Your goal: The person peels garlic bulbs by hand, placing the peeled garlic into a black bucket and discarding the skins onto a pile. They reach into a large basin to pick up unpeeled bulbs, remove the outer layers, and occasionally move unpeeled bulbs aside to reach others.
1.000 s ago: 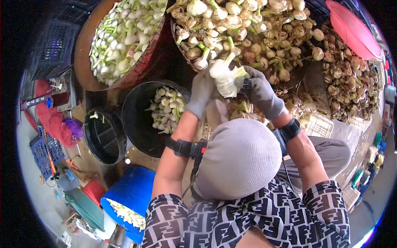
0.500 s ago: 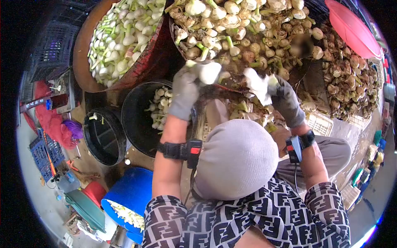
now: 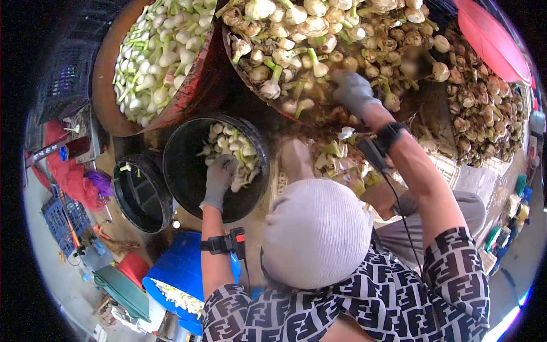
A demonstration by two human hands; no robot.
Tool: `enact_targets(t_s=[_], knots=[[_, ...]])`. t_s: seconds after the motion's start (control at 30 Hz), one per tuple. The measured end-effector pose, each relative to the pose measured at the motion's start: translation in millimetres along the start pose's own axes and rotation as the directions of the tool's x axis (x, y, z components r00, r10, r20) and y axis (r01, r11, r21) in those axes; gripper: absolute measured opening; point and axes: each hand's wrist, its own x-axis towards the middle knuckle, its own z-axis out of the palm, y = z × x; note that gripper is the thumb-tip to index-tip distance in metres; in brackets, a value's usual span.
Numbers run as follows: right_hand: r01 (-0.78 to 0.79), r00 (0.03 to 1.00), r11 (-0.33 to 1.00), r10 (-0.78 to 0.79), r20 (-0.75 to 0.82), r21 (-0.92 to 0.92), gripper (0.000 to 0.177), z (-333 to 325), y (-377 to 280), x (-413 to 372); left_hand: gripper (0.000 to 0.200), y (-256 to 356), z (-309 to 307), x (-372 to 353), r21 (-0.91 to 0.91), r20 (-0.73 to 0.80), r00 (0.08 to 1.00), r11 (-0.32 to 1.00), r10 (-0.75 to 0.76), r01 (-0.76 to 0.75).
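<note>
Inside a black bucket (image 3: 188, 139), my gloved left hand (image 3: 221, 175) is lowered onto a heap of pale, cleaned garlic bulbs (image 3: 231, 141). Its fingers are curled against a garlic bulb (image 3: 239, 181) at the thumb side; the palm side is hidden. My gloved right hand (image 3: 353, 93) reaches into a wide tub (image 3: 253, 88) of brownish garlic bulbs in murky water, close to several bulbs (image 3: 364, 34). Its fingertips are blurred and partly lost against the water, so their grip does not show.
A large reddish tub (image 3: 105, 91) of cleaned bulbs stands at upper left. A smaller black bucket (image 3: 117, 194) and a tipped blue barrel (image 3: 182, 259) are at left. Unwashed garlic (image 3: 484, 108) is piled at right under a pink basin (image 3: 496, 34). Peelings (image 3: 333, 159) lie before the knees.
My left hand has moved from above the tub's edge down into the black bucket with a white bulb. My right hand has dropped the white peelings and reached forward into the tub.
</note>
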Motion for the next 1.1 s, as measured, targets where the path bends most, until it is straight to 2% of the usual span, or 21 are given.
enact_targets(t_s=[0.07,0.1,0.17,0.2,0.27,0.33,0.43,0.5,0.6,0.63,0.67,0.7,0.73,0.8,0.83,0.9,0.97,1.0,1.03,1.07,1.1], knots=[[-0.101,0.988,0.989,0.113,0.109,-0.113,0.029,30.5,-6.0,33.1,0.029,21.0,7.0,1.7,0.079,-0.009,0.993,0.990,0.117,-0.116],[-0.109,0.979,0.986,0.128,0.157,-0.123,0.029,36.0,-9.7,39.8,0.029,26.3,12.0,7.6,0.168,-0.040,0.971,0.960,0.234,-0.225],[-0.122,0.955,0.981,0.157,0.251,-0.152,0.029,42.7,-13.1,50.3,0.030,36.3,18.7,14.5,0.110,-0.019,0.974,0.968,0.227,-0.224],[-0.090,0.955,0.984,0.130,0.268,-0.156,0.029,45.4,-12.6,51.2,0.030,49.4,21.2,14.1,0.079,-0.008,0.974,0.971,0.227,-0.226],[-0.027,0.952,0.986,0.076,0.297,-0.165,0.028,51.7,-8.8,50.1,0.030,67.4,22.9,15.5,0.168,-0.035,0.930,0.920,0.365,-0.355],[-0.025,0.959,0.997,0.046,0.279,-0.077,0.027,47.9,-5.1,45.2,0.029,77.5,24.2,14.8,0.230,-0.076,0.878,0.865,0.472,-0.446],[0.092,0.940,0.996,-0.089,0.331,0.005,0.027,48.0,1.9,32.1,0.028,99.0,20.4,3.5,0.094,-0.030,0.902,0.900,0.430,-0.426],[0.215,0.920,0.977,-0.209,0.331,0.018,0.026,58.2,8.3,41.5,0.027,107.6,21.5,0.9,0.134,-0.066,0.858,0.857,0.509,-0.498],[0.139,0.942,0.984,-0.095,0.322,-0.116,0.026,38.4,-1.0,40.2,0.024,113.0,19.2,-8.0,0.093,-0.109,0.821,0.828,0.561,-0.554],[0.055,0.953,0.992,-0.019,0.304,-0.111,0.026,33.4,1.3,38.2,0.024,118.4,16.3,-14.1,0.074,-0.121,0.816,0.825,0.566,-0.561],[0.004,0.965,1.000,-0.006,0.260,0.009,0.026,29.6,6.8,31.7,0.024,121.7,15.3,-18.7,0.053,-0.129,0.813,0.822,0.568,-0.567],[-0.043,0.976,0.991,0.013,0.219,0.130,0.027,11.0,7.4,21.5,0.034,122.7,16.0,-18.0,-0.025,-0.096,0.855,0.858,0.510,-0.514],[-0.086,0.983,0.964,0.041,0.181,0.251,0.027,-1.8,9.3,11.5,0.039,132.5,16.5,-23.0,-0.084,-0.091,0.839,0.836,0.536,-0.543],[0.032,0.989,0.910,-0.088,0.117,0.413,0.024,-20.9,15.2,-5.6,0.052,166.7,22.2,-32.0,-0.195,-0.089,0.796,0.773,0.599,-0.604],[0.028,0.992,0.821,-0.092,0.083,0.570,0.025,-42.4,6.6,-25.6,0.057,176.3,29.9,-26.3,-0.066,-0.108,0.713,0.710,0.693,-0.701],[0.033,0.994,0.560,-0.102,0.029,0.828,0.022,-56.4,-5.0,-51.4,0.067,194.2,45.6,-14.1,0.191,-0.095,0.514,0.522,0.853,-0.831],[0.047,0.992,0.219,-0.122,-0.020,0.974,0.017,-56.6,-14.8,-65.3,0.070,194.6,66.7,-0.3,0.085,-0.023,0.548,0.548,0.836,-0.832],[-0.037,0.997,0.093,-0.065,0.043,0.995,0.019,-53.9,-21.1,-72.4,0.071,193.9,72.7,3.7,0.034,0.011,0.562,0.561,0.827,-0.827],[-0.113,0.993,-0.039,-0.017,0.113,0.993,0.022,-48.9,-27.1,-78.8,0.071,198.0,71.6,1.8,0.011,0.054,0.614,0.615,0.787,-0.789],[-0.182,0.982,-0.176,0.023,0.189,0.967,0.024,-42.5,-29.2,-82.8,0.071,196.7,75.3,3.1,0.056,0.019,0.587,0.585,0.810,-0.809],[-0.186,0.982,-0.195,-0.009,0.188,0.963,0.026,-38.1,-33.9,-83.3,0.071,194.1,80.0,4.8,0.103,-0.013,0.557,0.555,0.831,-0.825]])
